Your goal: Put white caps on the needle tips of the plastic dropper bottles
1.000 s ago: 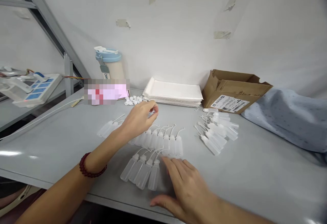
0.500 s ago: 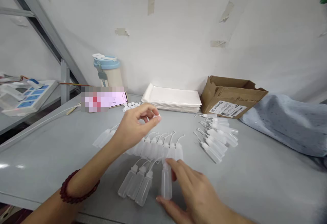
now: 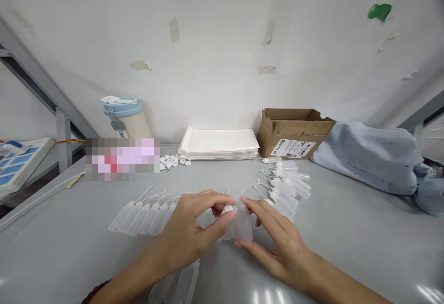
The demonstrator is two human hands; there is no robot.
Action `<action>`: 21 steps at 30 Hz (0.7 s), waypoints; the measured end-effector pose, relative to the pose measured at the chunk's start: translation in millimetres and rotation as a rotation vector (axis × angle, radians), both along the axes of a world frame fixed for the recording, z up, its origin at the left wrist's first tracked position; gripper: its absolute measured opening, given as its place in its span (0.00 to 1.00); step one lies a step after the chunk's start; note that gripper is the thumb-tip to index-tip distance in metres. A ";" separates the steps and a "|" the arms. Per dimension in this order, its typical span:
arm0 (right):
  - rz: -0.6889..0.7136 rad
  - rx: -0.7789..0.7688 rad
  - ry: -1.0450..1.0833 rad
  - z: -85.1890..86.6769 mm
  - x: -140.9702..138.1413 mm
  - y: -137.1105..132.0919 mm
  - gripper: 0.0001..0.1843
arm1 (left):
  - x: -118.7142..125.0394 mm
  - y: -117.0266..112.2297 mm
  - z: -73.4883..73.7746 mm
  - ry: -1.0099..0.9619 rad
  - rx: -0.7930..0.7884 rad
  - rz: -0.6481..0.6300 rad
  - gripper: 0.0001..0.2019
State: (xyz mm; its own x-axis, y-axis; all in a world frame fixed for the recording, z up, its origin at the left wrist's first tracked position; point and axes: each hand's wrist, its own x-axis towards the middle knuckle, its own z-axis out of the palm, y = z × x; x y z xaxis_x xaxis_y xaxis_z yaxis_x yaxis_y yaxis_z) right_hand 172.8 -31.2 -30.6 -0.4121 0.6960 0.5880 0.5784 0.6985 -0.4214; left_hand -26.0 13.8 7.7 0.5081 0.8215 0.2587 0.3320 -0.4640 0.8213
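Observation:
My right hand [image 3: 277, 241] holds a small translucent squeeze bottle [image 3: 242, 224] above the grey table [image 3: 347, 239]. My left hand [image 3: 194, 230] pinches a small white cap [image 3: 227, 209] at the bottle's top. A row of like bottles [image 3: 145, 211] lies on the table to the left of my hands. More bottles [image 3: 178, 285] lie under my left forearm. A heap of capped bottles [image 3: 286, 183] lies to the right, beyond my right hand. Loose white caps [image 3: 171, 161] sit farther back.
Against the wall stand a blue-lidded tumbler [image 3: 125, 116], a stack of white sheets [image 3: 218, 143] and an open cardboard box [image 3: 293, 133]. A pale blue cloth bundle [image 3: 374, 156] lies at the right. A device with blue keys [image 3: 17, 163] sits at far left.
My right hand lifted one bottle from the near row. My left hand brought a small white cap from the back down to the bottle's top. The view tilted up and right.

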 end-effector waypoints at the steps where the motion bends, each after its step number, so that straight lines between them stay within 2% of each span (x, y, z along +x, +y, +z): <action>1: -0.005 0.008 0.006 0.0 0.6 -0.6 0.33 | 1.7 -1.1 -1.9 -0.002 0.036 -0.003 0.07; 5: -0.010 0.020 0.032 0.2 0.4 -1.4 0.34 | 6.4 -4.7 -7.6 0.010 0.116 -0.009 0.06; 11: 0.008 0.014 0.074 -0.2 -1.9 -1.5 0.33 | 5.1 -5.6 -6.1 0.022 0.096 0.052 0.05; 16: 0.024 0.011 0.089 1.6 -1.9 -0.8 0.33 | 6.1 -4.2 -5.6 0.043 0.066 -0.020 0.04; 21: 0.041 -0.005 0.102 2.3 -1.4 -0.6 0.32 | 5.1 -3.5 -5.1 0.020 0.043 0.036 0.04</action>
State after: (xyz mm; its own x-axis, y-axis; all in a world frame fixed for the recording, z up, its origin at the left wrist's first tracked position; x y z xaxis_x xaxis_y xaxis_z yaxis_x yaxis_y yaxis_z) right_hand 171.5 -31.9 -28.2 -0.3782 0.6828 0.6251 0.5037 0.7184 -0.4799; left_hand -20.9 10.3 2.6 0.4837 0.8278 0.2842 0.3657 -0.4862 0.7936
